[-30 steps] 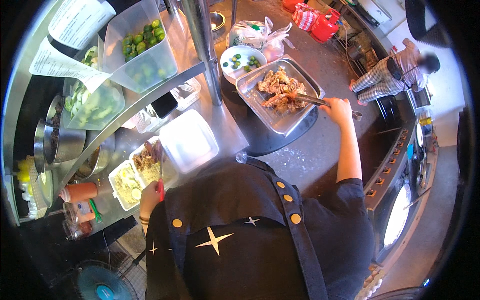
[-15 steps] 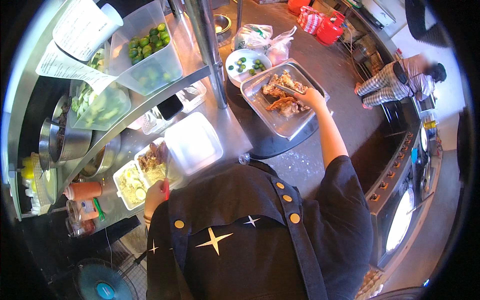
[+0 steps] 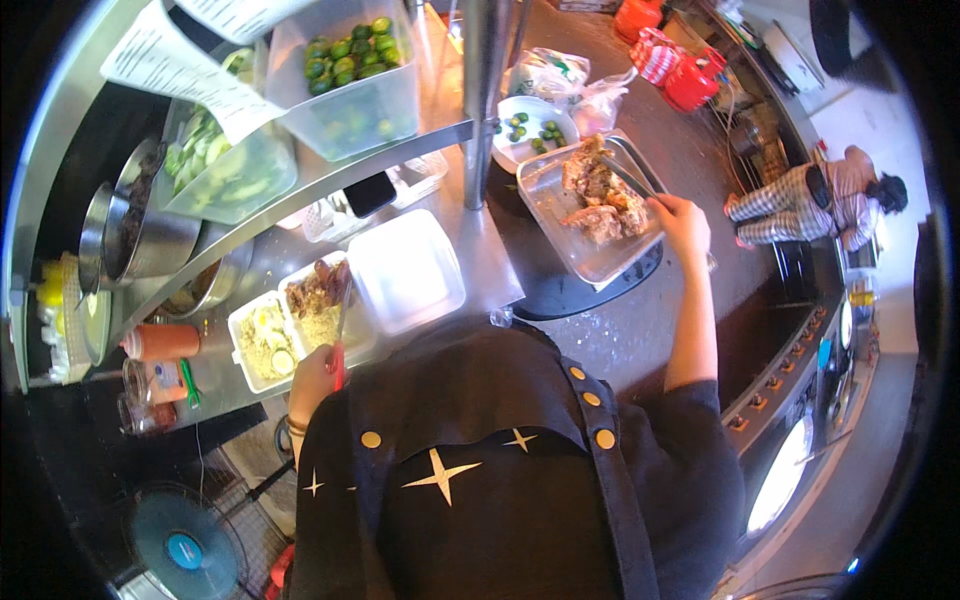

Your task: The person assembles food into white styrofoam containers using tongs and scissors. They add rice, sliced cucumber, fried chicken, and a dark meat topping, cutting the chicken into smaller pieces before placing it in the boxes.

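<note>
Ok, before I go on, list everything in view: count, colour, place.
Metal tray: one, silver, right of the pole, with cooked meat, brown.
Tongs: one, metal, over the meat.
Foam box: one, white, open, rice and meat inside.
Scissors: one, red-handled, over the box.
Lime tub: one, clear, shelf.
Lime bowl: one, white, behind the tray.
Sauce bottle: one, orange, far left.
Other person: one, checked clothes, far right.
Left hand: holds the scissors.
Right hand: holds the tongs.
</note>
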The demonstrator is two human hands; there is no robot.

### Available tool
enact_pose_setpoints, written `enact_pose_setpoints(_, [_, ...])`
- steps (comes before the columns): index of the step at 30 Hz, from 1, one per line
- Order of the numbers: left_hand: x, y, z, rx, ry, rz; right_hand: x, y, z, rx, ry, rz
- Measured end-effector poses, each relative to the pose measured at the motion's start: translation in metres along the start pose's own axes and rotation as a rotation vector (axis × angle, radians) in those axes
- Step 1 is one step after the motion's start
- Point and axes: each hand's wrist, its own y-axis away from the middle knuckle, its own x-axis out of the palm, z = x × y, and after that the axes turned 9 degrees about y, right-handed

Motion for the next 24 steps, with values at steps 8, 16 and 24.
enact_pose_setpoints(8, [-0.02,0.003,-0.016,0.236,0.272,0.063,-0.022,0.066,0.107,-0.748,-0.187,-0.081])
enact_pose_setpoints(16, [-0.079,0.003,-0.026,0.25,-0.049,0.061,-0.008,0.06,0.246,-1.322,-0.144,-0.072])
enact_pose_setpoints(24, [-0.05,0.031,0.048,0.063,0.578,0.025,0.053,0.08,0.285,-1.134,-0.34,0.117])
